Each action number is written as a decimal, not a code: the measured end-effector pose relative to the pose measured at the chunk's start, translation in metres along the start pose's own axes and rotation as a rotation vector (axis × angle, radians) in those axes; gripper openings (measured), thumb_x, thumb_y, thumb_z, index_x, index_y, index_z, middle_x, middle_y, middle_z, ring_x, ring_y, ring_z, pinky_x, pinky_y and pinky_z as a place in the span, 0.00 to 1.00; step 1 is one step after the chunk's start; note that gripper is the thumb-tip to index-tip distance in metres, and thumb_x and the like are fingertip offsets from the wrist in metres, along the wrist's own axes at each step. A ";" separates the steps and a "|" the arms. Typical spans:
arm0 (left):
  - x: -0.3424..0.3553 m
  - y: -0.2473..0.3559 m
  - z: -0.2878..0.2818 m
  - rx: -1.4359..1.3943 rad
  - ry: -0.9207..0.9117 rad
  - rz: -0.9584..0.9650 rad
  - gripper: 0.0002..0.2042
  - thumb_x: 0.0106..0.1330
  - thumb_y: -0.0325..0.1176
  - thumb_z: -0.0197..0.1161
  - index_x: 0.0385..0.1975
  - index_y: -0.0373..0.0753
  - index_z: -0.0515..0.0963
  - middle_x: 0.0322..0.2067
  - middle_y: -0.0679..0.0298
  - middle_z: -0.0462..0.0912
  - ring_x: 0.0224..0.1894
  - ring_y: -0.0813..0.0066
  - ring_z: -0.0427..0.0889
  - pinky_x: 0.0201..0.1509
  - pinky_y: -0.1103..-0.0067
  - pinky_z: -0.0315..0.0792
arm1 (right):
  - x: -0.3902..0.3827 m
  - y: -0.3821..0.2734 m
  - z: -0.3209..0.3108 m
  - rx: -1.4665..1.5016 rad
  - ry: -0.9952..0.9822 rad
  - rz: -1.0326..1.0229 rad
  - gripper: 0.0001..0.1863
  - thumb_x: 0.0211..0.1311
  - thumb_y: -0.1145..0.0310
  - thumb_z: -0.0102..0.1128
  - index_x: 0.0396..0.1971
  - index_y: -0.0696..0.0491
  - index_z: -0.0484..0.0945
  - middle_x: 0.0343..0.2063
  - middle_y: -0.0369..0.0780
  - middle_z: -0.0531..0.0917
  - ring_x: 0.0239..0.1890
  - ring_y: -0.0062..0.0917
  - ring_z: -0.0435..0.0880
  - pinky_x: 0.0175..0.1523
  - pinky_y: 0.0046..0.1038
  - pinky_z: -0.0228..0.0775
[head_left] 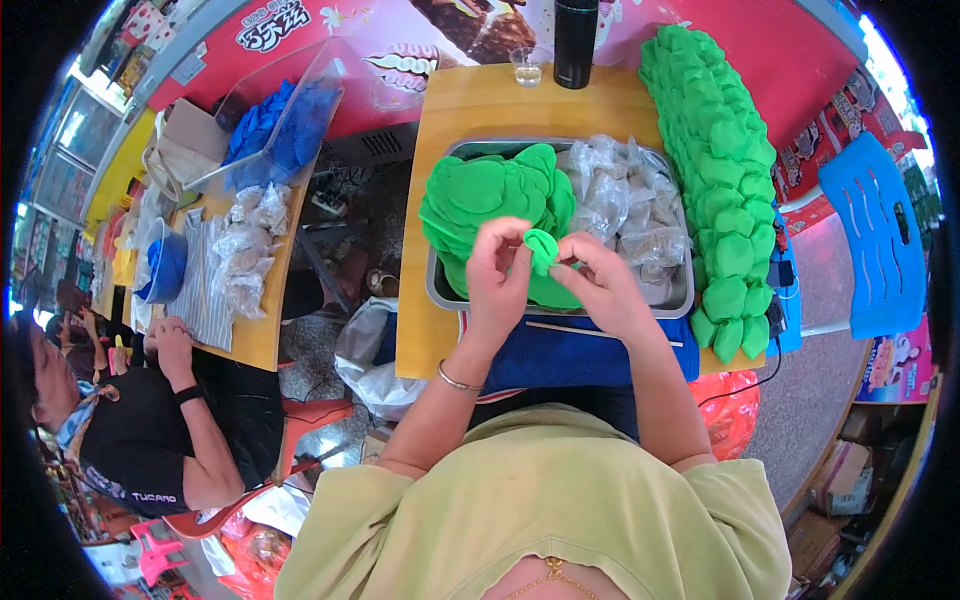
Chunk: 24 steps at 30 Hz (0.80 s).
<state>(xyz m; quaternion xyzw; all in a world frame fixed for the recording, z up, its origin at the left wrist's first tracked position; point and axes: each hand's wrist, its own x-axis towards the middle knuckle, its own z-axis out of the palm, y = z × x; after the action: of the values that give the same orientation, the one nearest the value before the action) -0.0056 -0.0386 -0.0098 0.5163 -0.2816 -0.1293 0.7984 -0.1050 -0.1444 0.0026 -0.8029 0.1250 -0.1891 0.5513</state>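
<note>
Both my hands hold one small green fabric piece [543,248] above the metal tray [683,300]. My left hand [497,272] pinches its left side, and my right hand [598,280] pinches its right side. Inside the tray, a heap of flat green round pieces [480,195] fills the left half. Clear plastic bags [625,205] with small contents fill the right half. A long row of finished green folded pieces [725,180] runs along the table's right side.
The wooden table [480,105] carries a black bottle [575,40] and a small glass [527,65] at its far edge. A blue cloth [560,355] lies at the near edge. A blue plastic chair [880,235] stands at right. Another person [150,420] sits at a second table on the left.
</note>
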 end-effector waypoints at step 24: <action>0.007 0.023 -0.023 -0.039 -0.568 -0.366 0.05 0.56 0.24 0.63 0.29 0.38 0.74 0.29 0.74 0.71 0.28 0.91 0.67 0.26 0.89 0.61 | 0.008 -0.028 -0.012 -0.128 0.081 -0.130 0.04 0.53 0.76 0.57 0.30 0.55 0.76 0.29 0.41 0.75 0.31 0.33 0.77 0.33 0.27 0.68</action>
<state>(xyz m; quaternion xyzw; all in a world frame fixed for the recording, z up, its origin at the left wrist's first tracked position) 0.0116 -0.0149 0.0057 0.4862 -0.3929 -0.4148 0.6612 -0.1036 -0.1473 0.0334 -0.8347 0.1066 -0.2484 0.4798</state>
